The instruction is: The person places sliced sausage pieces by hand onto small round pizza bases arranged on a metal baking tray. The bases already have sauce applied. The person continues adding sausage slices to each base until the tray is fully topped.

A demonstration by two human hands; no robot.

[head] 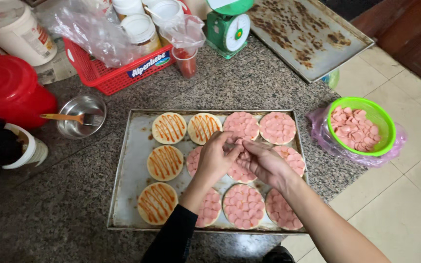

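Observation:
A metal baking tray (130, 165) on the granite counter holds several small round dough bases. Those on the left, like one (164, 162), carry only zigzag orange sauce; those on the right, like one (243, 206), are covered with pink sausage slices. My left hand (215, 158) and my right hand (263, 161) meet over the tray's middle, fingertips together above a partly covered base (194, 159). The fingers pinch sausage slices. A green bowl (383, 119) of sausage slices sits in a plastic bag to the right.
A small steel bowl (75, 127) with a brush stands left of the tray. A red bucket (8, 90), a red basket (118, 75) of jars, a green kitchen scale (230, 29) and a used baking sheet (308, 36) line the back. The counter edge runs along the right.

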